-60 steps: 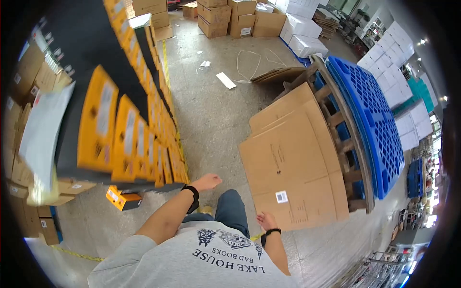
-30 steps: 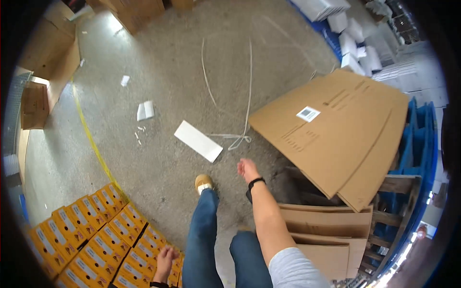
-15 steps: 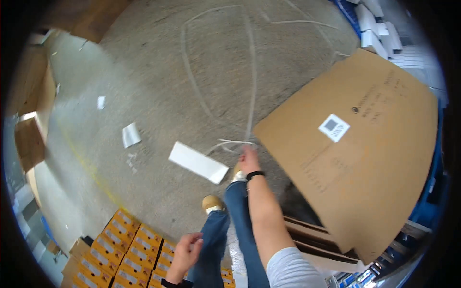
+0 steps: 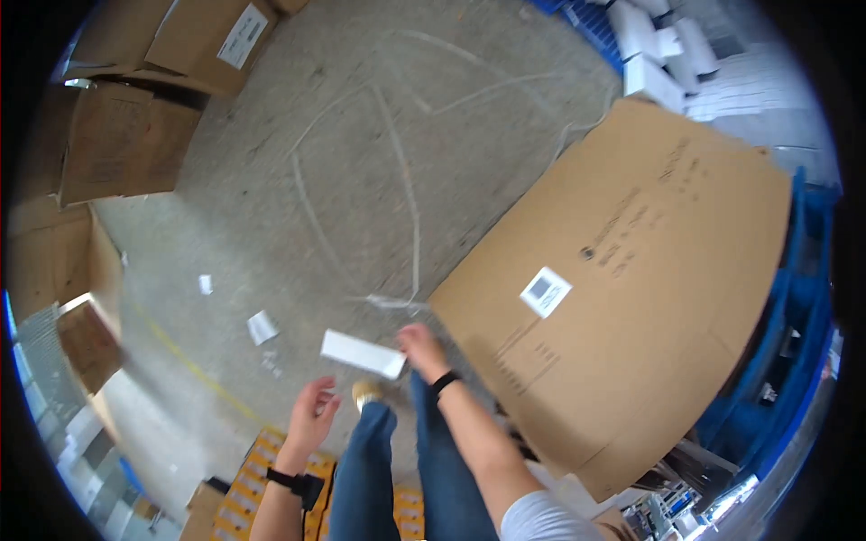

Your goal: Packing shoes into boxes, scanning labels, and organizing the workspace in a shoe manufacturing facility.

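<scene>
Right hand [image 4: 422,347] lower now — fingers seemingly touching white slip [image 4: 363,353], left hand [image 4: 313,417] apart

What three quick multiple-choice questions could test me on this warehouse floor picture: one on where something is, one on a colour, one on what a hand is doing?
1. Where does the large flattened cardboard sheet lie relative to the person?
A. to their right
B. to their left
C. behind the yellow boxes

2. What colour is the pallet at the right edge?
A. red
B. blue
C. green

3. How is the left hand?
A. gripping a box
B. in a pocket
C. open and empty

Answers: 1 A, the sheet fills the right half of the view. 2 B, blue slats show beyond the cardboard. 3 C, its fingers are spread, holding nothing, while the right hand reaches down at the white slip on the floor.
</scene>
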Demonstrator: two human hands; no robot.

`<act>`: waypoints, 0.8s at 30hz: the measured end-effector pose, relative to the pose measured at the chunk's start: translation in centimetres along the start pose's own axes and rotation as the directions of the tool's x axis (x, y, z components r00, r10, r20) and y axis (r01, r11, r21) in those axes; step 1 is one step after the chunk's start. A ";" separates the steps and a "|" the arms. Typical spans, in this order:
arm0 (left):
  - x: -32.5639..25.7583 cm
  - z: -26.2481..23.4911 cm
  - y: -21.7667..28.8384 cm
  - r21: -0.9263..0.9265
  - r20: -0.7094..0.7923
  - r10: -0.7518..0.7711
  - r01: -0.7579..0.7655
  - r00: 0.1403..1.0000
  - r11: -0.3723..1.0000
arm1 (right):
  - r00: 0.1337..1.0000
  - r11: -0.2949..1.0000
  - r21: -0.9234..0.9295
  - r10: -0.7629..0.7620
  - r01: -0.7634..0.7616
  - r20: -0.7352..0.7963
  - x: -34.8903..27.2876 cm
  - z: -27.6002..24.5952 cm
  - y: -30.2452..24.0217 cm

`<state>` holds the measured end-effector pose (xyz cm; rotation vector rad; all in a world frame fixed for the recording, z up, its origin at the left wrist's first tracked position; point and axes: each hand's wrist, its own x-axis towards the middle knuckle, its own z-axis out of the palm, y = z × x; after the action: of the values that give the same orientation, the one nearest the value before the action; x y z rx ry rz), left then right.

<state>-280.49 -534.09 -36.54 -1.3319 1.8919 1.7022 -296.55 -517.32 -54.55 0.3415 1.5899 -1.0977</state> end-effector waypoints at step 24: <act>27.7 -18.2 12.5 0.057 0.616 -0.255 0.280 0.745 0.958 | 0.552 0.523 0.741 -0.500 -0.422 0.668 6.2 15.5 -30.8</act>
<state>-298.30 -563.96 -43.30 -0.8375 1.2277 1.7396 -311.05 -547.69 -44.89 0.3182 0.0191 -1.7143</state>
